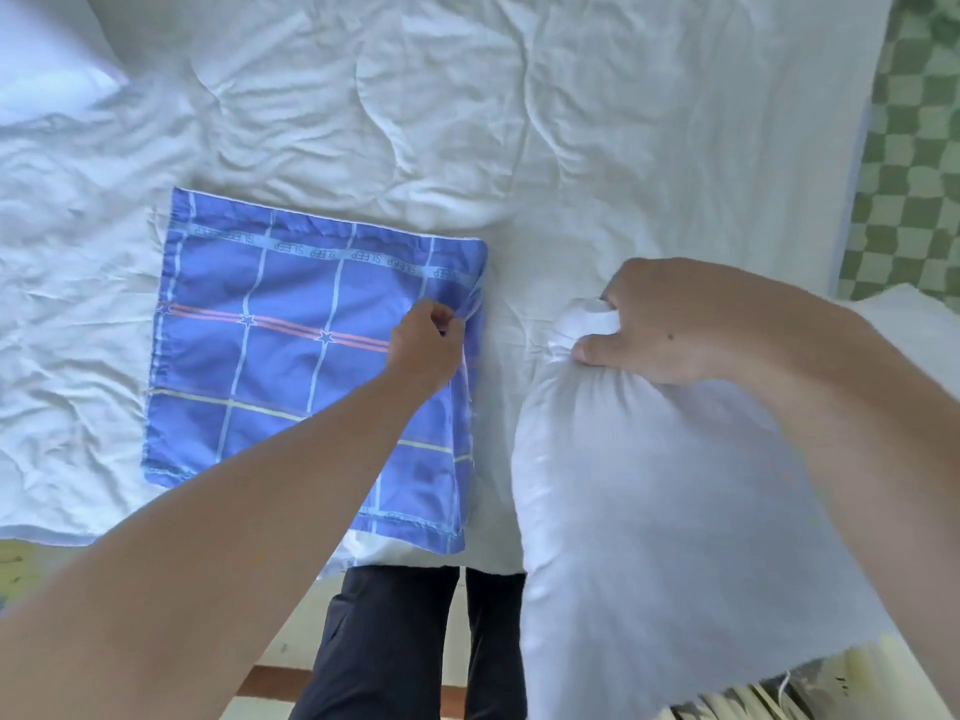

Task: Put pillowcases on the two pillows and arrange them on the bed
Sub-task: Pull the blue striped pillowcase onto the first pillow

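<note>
— Where's the pillowcase?

— The blue checked pillowcase (291, 356) lies flat on the bed (571, 148), near the edge where I stand. My left hand (423, 350) is at its right-hand side, fingers (441, 317) curled and pinching the fabric there, which lifts into a small fold.

— And the pillow?

— The bare white pillow (649, 511) is in my right hand (675, 324). My fingers are closed round its bunched top end, thumb (597, 350) pressed against the front. It stands just to the right of the pillowcase, its lower end hanging past the bed edge.

— Anything else on the bed?

— A second white pillow (47, 70) sits at the far left corner, well apart from both. The rumpled white cover spreads beneath everything.
</note>
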